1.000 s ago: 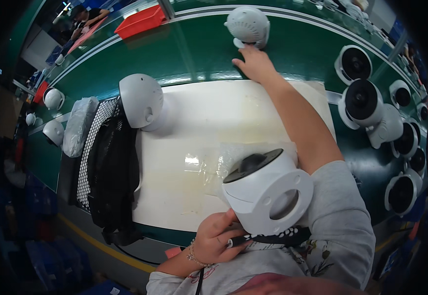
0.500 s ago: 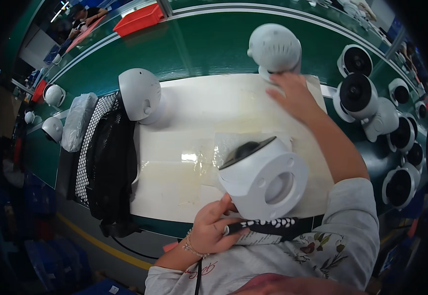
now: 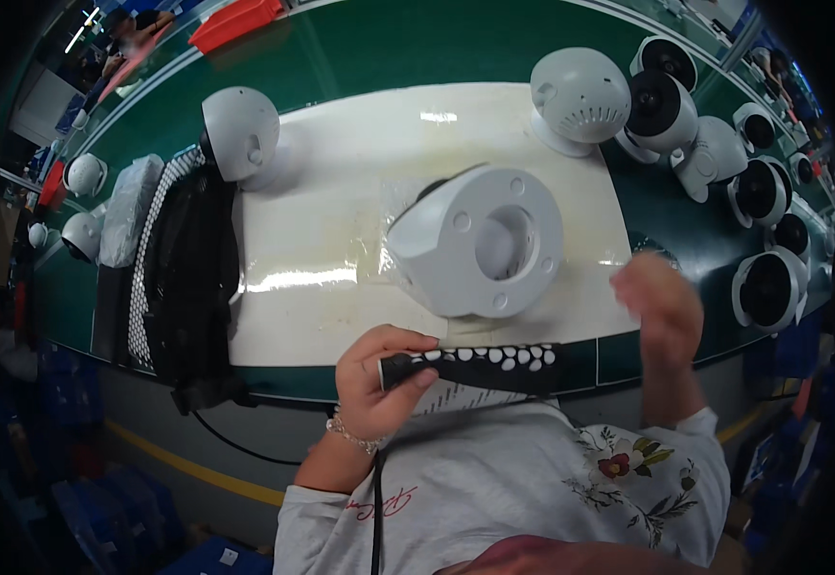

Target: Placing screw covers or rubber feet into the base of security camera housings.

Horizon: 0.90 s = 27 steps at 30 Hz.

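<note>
My left hand (image 3: 379, 376) is closed around one end of a black strip with white spots (image 3: 480, 359), held along the table's near edge. A white sheet with printed lines (image 3: 465, 395) shows under the strip. Just beyond it, a white rounded housing (image 3: 427, 244) lies on its side, its round base with a central recess (image 3: 547, 220) toward me; neither hand visibly touches it. My right hand (image 3: 662, 302) is raised at the right, smeared by motion, so its fingers are unclear. A second white housing with vent slots (image 3: 580, 96) stands upright at the mat's far right corner.
Another white housing (image 3: 240, 134) stands far left on the pale mat (image 3: 312, 220). Beside it lie a black bag with white-spotted trim (image 3: 183, 278) and a clear-wrapped package (image 3: 132, 211). Several black-faced white units (image 3: 767, 287) crowd the right. A red tray (image 3: 235, 21) is at the back.
My right hand has left the vented housing at the far right and drawn back toward me. My left thumb has come away from the middle housing onto the strip. The view has shifted.
</note>
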Available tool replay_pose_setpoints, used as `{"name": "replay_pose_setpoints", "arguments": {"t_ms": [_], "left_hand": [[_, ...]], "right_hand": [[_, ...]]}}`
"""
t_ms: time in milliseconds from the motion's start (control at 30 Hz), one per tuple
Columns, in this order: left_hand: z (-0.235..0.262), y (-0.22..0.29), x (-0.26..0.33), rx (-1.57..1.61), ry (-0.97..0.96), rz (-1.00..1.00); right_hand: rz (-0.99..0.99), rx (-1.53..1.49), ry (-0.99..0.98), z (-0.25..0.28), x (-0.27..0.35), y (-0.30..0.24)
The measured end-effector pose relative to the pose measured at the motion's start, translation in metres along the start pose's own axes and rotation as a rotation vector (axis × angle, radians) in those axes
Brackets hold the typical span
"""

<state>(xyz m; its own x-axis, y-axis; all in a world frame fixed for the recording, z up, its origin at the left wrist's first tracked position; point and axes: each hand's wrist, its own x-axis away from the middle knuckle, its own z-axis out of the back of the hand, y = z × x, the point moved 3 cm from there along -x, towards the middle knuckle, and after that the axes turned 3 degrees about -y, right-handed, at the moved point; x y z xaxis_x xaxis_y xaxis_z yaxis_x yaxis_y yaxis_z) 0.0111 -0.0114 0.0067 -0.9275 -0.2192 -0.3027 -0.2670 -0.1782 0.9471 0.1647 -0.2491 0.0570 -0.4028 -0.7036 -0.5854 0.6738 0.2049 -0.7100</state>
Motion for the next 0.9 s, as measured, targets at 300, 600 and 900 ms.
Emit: {"name": "replay_pose_setpoints", "arguments": {"t_ms": [300,600,900], "left_hand": [[-0.007,0.008,-0.003,0.308,0.062,0.196],[-0.001,-0.002,0.015,0.206,0.154,0.098],[-0.005,0.004,0.013,0.012,0.147,0.167]], "right_hand": [[-0.393,-0.409,0.319,-0.093,0.034,0.005],[-0.383,-0.430,0.348,-0.092,0.033,0.002],[-0.074,0.331,0.136,-0.071,0.016,-0.011]]}}
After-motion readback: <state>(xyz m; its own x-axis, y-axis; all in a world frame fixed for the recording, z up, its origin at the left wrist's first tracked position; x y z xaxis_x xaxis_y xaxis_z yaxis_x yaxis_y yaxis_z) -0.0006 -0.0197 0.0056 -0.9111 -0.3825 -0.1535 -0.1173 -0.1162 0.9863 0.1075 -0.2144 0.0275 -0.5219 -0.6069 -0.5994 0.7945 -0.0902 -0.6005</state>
